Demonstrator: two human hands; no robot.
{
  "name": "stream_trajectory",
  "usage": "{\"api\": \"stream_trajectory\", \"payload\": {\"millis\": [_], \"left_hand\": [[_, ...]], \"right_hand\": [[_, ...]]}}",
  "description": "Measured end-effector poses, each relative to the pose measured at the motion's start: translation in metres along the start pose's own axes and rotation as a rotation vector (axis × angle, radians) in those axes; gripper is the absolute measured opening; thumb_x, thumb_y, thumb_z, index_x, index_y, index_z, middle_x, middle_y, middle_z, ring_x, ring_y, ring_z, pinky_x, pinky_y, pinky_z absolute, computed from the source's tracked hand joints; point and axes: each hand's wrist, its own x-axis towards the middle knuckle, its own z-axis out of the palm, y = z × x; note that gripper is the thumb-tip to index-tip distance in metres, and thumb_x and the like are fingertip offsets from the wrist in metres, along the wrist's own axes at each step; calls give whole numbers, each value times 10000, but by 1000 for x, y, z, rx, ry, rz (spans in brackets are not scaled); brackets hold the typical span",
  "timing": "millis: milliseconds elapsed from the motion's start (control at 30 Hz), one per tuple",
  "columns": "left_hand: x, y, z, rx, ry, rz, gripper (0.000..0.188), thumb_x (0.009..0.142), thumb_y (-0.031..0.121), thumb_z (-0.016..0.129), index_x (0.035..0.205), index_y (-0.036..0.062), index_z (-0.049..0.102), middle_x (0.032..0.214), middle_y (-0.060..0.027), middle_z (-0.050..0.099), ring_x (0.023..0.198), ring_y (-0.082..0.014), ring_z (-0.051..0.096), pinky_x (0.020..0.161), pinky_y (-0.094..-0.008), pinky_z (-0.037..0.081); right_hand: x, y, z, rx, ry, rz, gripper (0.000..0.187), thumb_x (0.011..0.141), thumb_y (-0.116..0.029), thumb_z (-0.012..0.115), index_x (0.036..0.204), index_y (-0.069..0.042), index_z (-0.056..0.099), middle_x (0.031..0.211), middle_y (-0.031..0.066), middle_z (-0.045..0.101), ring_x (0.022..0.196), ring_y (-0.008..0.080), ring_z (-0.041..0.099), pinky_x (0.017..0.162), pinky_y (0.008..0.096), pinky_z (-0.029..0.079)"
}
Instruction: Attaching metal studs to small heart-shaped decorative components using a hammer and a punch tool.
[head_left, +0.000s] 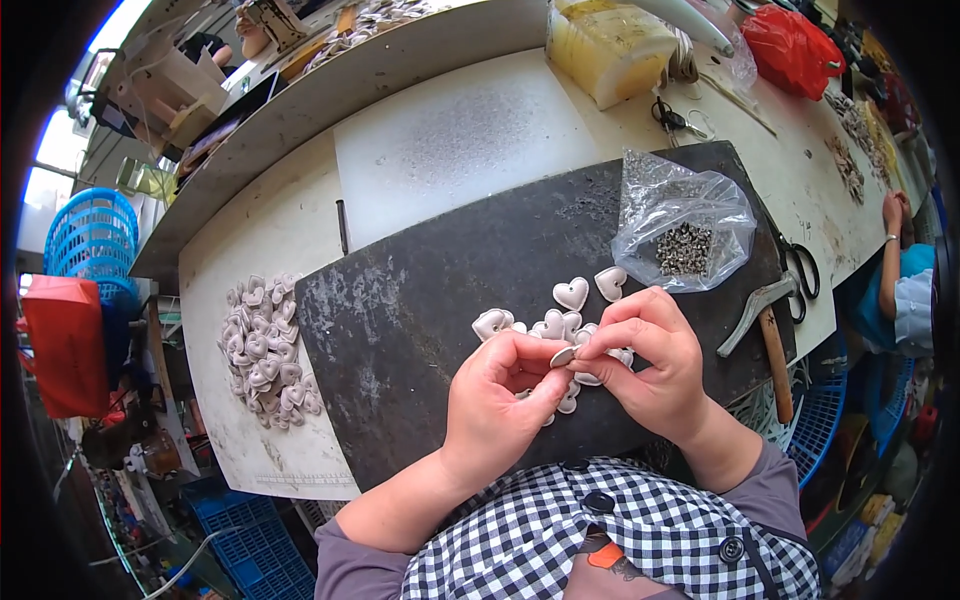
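Between my two hands is a small pale padded heart (563, 356), tilted nearly edge-on. My left hand (500, 395) pinches one side of it with thumb and fingers. Thumb and fingertips of my right hand (655, 365) close on its other side; whether they also hold a tiny metal piece is too small to tell. Several loose padded hearts (571, 293) lie beyond and under my hands on a black work mat (400, 330), partly hidden by my fingers. Past my right hand sits an open clear plastic bag (727, 190) with many small metal fittings (684, 248) in it.
A big pile of padded hearts (262, 350) lies left of the mat. At right are a hammer (775, 360) and black scissors (800, 275). Farther back stand a white board (460, 130), a yellowish block (610, 50) and a red bag (792, 50). Another person's arm (889, 260) shows at far right.
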Motion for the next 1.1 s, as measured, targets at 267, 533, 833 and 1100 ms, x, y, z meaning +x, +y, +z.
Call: {"api": "stream_trajectory", "payload": {"millis": [267,533,833,1100], "left_hand": [[-17,6,5,219,-6,157,153,891,-34,700,1035,-26,649,1000,-80,652,885,-147,702,782,-269,599],[-26,2,14,-68,-40,-50,148,967,7,634,1102,-31,588,1015,-95,685,868,-137,685,785,-276,583],[-27,5,23,-32,-42,-8,157,940,-4,662,1079,-35,596,1030,-86,667,894,-134,694,797,-259,587],[-28,4,20,-6,-80,0,166,965,-11,628,1121,-35,575,1058,-97,670,952,-152,687,843,-295,590]], "right_hand": [[-17,-4,7,-113,65,-84,179,748,-105,802,876,-83,679,964,50,639,905,237,595,815,378,467],[-36,-6,9,-145,113,-118,169,792,-97,766,932,-89,671,984,54,621,907,253,587,813,391,464],[-35,-2,-5,7,110,-64,191,760,-123,819,895,-114,684,955,41,619,865,235,583,798,374,450],[-32,1,-3,-210,164,-286,144,813,-161,782,876,-89,675,913,32,617,852,229,560,813,408,459]]}}
